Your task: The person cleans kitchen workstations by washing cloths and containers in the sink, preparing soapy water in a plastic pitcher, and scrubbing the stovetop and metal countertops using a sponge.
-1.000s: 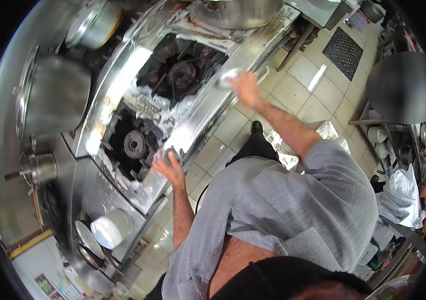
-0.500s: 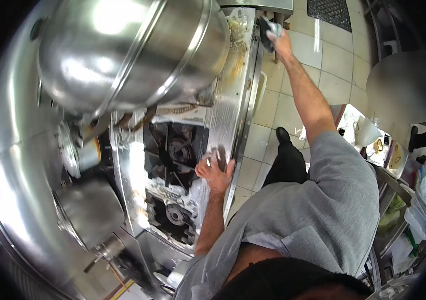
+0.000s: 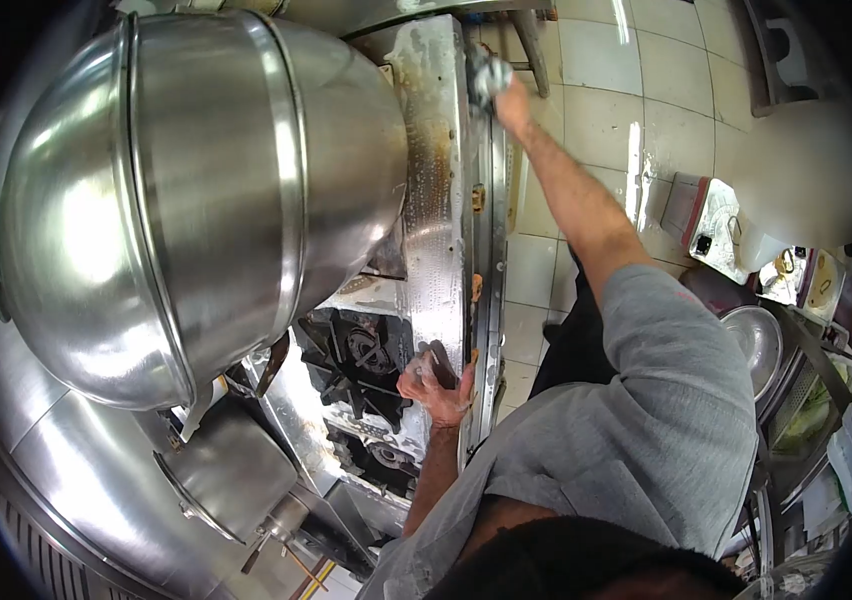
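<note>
My right hand (image 3: 513, 107) grips a dark scrubbing pad (image 3: 489, 82) with white suds on it. It is at the far end of the stove's front side, and the pad is slightly smeared by motion. Nearer my body, my left hand (image 3: 436, 392) rests on the wet steel front ledge (image 3: 433, 235) of the stove, its fingers spread and holding nothing. Left of that hand lies an open burner bay with a round burner (image 3: 371, 350). Brown stains and streaks of foam mark the ledge.
A large steel drum-shaped vessel (image 3: 216, 180) covers the far part of the stove. Near its lower side is a steel pot (image 3: 231, 470). Containers (image 3: 721, 235) and a metal lid (image 3: 752, 345) stand at right, by a blurred person (image 3: 796, 170). The tiled floor (image 3: 601, 120) looks wet.
My right hand and the pad have moved left and slightly nearer, in against the stove's front side. My left hand stays on the ledge. The whole view has turned and shifted.
</note>
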Motion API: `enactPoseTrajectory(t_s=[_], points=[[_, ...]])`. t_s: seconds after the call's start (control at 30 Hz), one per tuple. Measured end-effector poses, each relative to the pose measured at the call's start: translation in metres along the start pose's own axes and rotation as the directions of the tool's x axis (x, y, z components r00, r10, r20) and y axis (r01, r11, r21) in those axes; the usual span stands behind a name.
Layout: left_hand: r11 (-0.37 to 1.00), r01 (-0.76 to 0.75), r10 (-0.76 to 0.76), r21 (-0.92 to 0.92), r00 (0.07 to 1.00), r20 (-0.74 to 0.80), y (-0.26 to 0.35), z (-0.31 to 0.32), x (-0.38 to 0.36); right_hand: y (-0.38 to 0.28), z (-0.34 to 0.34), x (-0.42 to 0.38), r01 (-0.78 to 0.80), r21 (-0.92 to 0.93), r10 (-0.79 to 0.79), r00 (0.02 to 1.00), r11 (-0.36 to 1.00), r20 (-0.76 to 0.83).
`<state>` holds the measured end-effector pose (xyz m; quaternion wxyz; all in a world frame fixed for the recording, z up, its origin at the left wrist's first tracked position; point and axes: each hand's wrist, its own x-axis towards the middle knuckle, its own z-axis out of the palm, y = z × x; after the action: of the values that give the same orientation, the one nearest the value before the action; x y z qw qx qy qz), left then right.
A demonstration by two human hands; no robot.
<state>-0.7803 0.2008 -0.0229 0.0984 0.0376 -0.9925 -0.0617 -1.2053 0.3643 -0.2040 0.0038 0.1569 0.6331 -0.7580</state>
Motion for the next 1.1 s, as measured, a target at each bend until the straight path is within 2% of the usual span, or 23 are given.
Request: enactPoseTrajectory(t_s=[0.07,0.13,0.2,0.23,0.3,0.33,0.4,0.47,0.5,0.53,0.6,0.7,0.73,0.77,0.83,0.87,0.9,0.93,0.97,1.0,1.03,1.07,1.1], points=[[1.0,0.009,-0.009,-0.006,0.999,0.035,0.007,-0.003,0.003,0.036,-0.019,-0.047,-0.091,-0.145,0.101,0.993,0.985,0.065],[1.0,0.012,-0.012,-0.004,0.998,0.06,0.005,-0.003,0.011,0.039,-0.03,-0.075,-0.324,0.024,0.31,0.923,0.946,0.228],[1.0,0.017,-0.016,-0.021,0.998,0.059,0.005,-0.003,0.005,0.071,-0.022,-0.045,-0.196,0.017,0.179,0.926,0.98,0.332],[1.0,-0.001,0.003,-0.029,0.997,0.075,0.008,-0.006,0.01,-0.006,-0.017,-0.042,-0.196,0.199,0.151,0.963,0.96,0.222],[0.999,0.005,-0.002,-0.049,0.998,0.062,0.006,-0.002,0.008,-0.043,-0.005,0.001,0.022,0.103,-0.027,0.998,0.994,0.051],[0.997,0.008,-0.005,-0.078,0.999,0.043,0.003,0.001,0.005,-0.037,0.001,0.022,0.066,-0.058,-0.066,0.998,0.996,0.003],[0.991,0.066,-0.059,-0.117,0.996,0.064,0.002,0.004,0.001,0.004,0.006,0.024,0.034,-0.117,-0.047,0.992,0.993,-0.116],[0.999,0.011,-0.008,-0.038,0.998,0.057,0.01,-0.004,0.01,0.068,-0.006,-0.031,0.12,-0.389,-0.128,0.992,0.913,0.005],[1.0,0.006,-0.004,-0.031,0.998,0.059,0.009,-0.005,0.009,0.076,-0.017,-0.078,0.16,-0.289,-0.138,0.986,0.944,0.094],[0.999,0.005,-0.003,-0.034,0.998,0.055,0.009,-0.005,0.011,0.103,-0.022,-0.128,0.272,-0.351,-0.246,0.962,0.896,0.118],[0.998,0.017,-0.013,-0.058,0.998,0.062,0.01,-0.006,0.01,0.078,-0.035,-0.212,0.158,-0.317,-0.068,0.959,0.935,0.277],[0.999,-0.02,0.02,-0.044,1.0,-0.013,-0.001,0.003,0.002,0.061,-0.047,-0.238,0.139,-0.268,-0.01,0.902,0.953,0.432],[0.999,-0.023,0.022,-0.047,1.0,-0.01,0.0,0.001,0.002,0.017,-0.052,-0.227,-0.157,-0.085,0.178,0.831,0.984,0.527],[0.999,-0.001,0.002,-0.047,1.0,0.011,0.003,-0.001,0.005,-0.016,-0.053,-0.218,-0.454,0.064,0.31,0.698,0.889,0.645],[0.999,0.029,-0.027,-0.044,0.999,0.033,0.005,-0.002,0.006,-0.022,-0.045,-0.175,-0.254,0.043,0.205,0.859,0.966,0.469],[0.999,0.02,-0.018,-0.044,0.999,0.044,0.004,-0.003,0.006,-0.042,-0.038,-0.15,-0.525,0.267,0.394,0.819,0.808,0.418],[0.999,0.009,-0.007,-0.044,0.999,0.051,0.005,-0.003,0.007,-0.017,-0.03,-0.116,-0.485,0.148,0.403,0.831,0.862,0.383],[0.999,0.01,-0.008,-0.042,0.999,0.048,0.007,-0.003,0.007,0.031,-0.013,-0.09,-0.503,0.215,0.415,0.84,0.837,0.35],[0.999,0.02,-0.017,-0.046,0.999,0.051,0.009,-0.005,0.008,0.082,-0.002,-0.075,-0.437,0.122,0.407,0.889,0.891,0.209],[0.998,0.027,-0.024,-0.049,0.998,0.052,0.009,-0.006,0.01,0.093,-0.004,-0.079,-0.437,0.129,0.406,0.889,0.89,0.212],[0.999,0.023,-0.022,-0.038,0.999,0.024,0.008,-0.003,0.009,0.098,-0.006,-0.087,-0.338,-0.065,0.343,0.933,0.939,0.109],[0.999,0.025,-0.024,-0.035,0.999,0.025,0.006,-0.006,0.01,0.098,-0.007,-0.098,-0.241,-0.271,0.256,0.966,0.932,0.023],[0.999,0.02,-0.019,-0.042,1.0,0.02,0.007,-0.005,0.011,0.047,-0.018,-0.099,-0.262,-0.232,0.29,0.952,0.937,0.094]])
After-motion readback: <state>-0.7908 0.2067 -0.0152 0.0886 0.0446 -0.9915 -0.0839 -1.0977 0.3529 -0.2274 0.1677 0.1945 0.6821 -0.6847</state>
